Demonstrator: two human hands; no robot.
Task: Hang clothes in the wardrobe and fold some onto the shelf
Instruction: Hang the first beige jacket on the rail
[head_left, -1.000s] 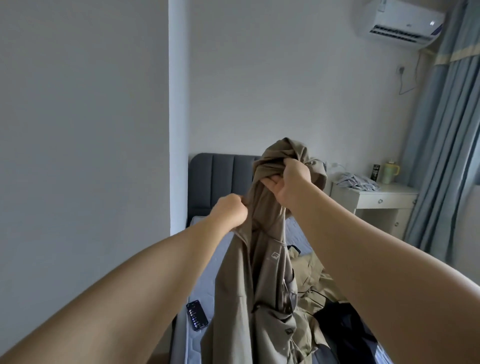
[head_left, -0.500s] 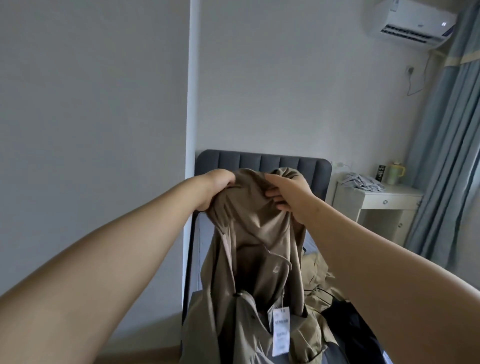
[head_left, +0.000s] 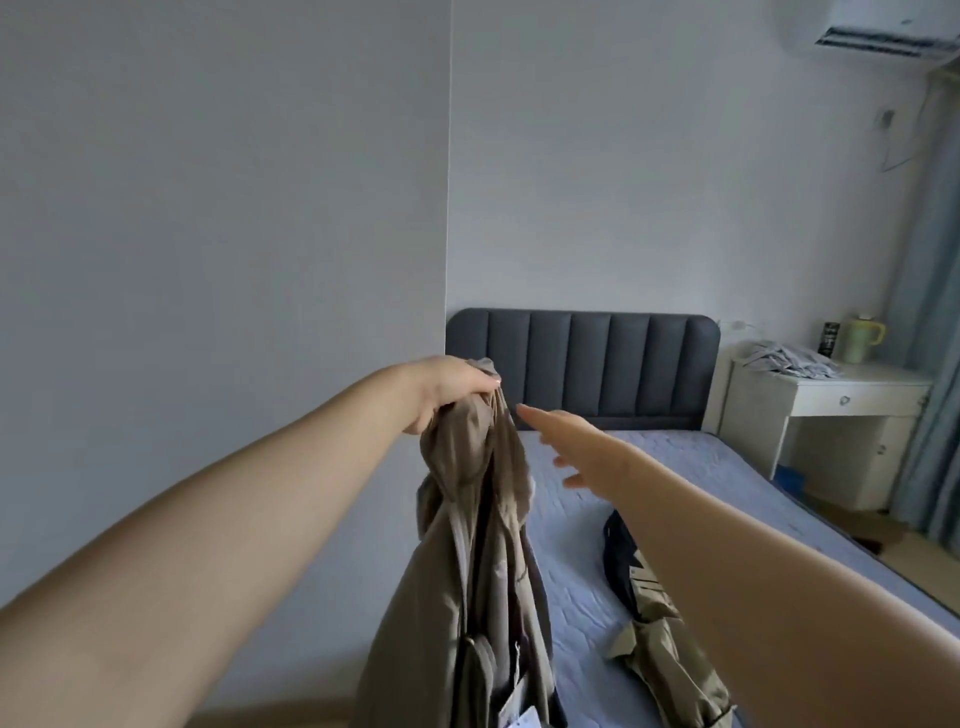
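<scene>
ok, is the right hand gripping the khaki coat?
No, the right hand is open with straight fingers above the bed; only the left hand grips the khaki coat at its top.

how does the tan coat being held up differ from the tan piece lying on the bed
Pose: the held coat hangs straight down, bunched at its top; the tan piece lies crumpled on the mattress, beside a dark garment.
Contact: the left hand has the held coat in its grip; no hand touches the tan piece.
Tag: a white paper tag shows low on the held coat, none on the tan piece.
Both look the same khaki colour.
</scene>
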